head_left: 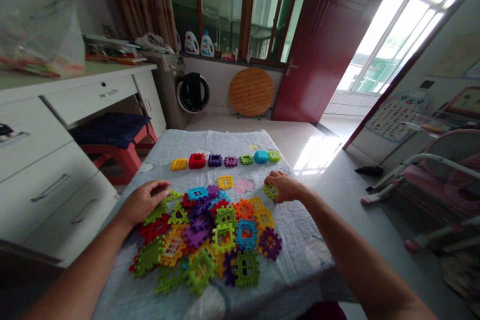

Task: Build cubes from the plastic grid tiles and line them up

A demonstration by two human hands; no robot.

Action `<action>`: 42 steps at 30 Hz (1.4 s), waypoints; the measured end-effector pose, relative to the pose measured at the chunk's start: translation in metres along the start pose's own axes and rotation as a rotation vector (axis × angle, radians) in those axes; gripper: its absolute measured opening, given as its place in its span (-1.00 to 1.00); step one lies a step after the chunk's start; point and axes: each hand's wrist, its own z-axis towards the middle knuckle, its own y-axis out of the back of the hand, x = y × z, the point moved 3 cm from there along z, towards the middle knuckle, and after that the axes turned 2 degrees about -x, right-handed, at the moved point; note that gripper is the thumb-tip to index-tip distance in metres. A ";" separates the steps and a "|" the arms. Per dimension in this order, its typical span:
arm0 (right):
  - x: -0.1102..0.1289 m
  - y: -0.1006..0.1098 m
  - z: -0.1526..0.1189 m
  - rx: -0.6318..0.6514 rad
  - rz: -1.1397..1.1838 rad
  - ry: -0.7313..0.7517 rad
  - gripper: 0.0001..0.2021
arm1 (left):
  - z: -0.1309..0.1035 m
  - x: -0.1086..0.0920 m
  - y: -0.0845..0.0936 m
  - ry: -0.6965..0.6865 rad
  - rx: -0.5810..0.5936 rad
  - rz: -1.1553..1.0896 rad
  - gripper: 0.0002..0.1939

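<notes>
My right hand point(285, 186) is closed on a light green window-patterned plastic building block point(270, 191), at the right of the pile. My left hand point(145, 202) rests at the pile's left edge with loosely bent fingers and a gap between thumb and fingers. Beside its fingertips lies a green block point(173, 194). The heap of interlocking blocks point(200, 236) mixes green, purple, red, orange, yellow and blue. Behind it runs a row of small stacks: yellow point(179, 164), red point(197, 160), dark purple point(215, 160), purple point(231, 161), green point(246, 160), blue point(261, 157) and light green point(274, 156). A lone yellow block point(225, 182) lies between row and heap.
A grey-blue cloth point(300, 250) covers the table. To the left are a white desk point(82, 90) and a red stool point(129, 152) with a dark top. A washing machine point(168, 90) and a round wooden board point(252, 92) stand behind. A pink chair point(442, 175) is at right.
</notes>
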 end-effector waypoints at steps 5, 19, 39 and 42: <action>-0.017 0.007 -0.003 -0.117 0.113 -0.012 -0.50 | 0.000 -0.001 0.001 -0.022 -0.001 0.011 -0.56; -0.117 0.036 0.081 -0.347 0.031 -0.343 -0.48 | 0.000 -0.001 0.002 0.001 0.013 0.049 -0.52; -0.117 0.045 0.081 -0.324 0.038 -0.342 -0.35 | 0.000 0.000 0.002 -0.002 0.015 0.043 -0.50; -0.097 0.054 0.065 -0.470 0.172 -0.283 -0.44 | 0.000 0.001 0.001 0.006 0.033 0.047 -0.50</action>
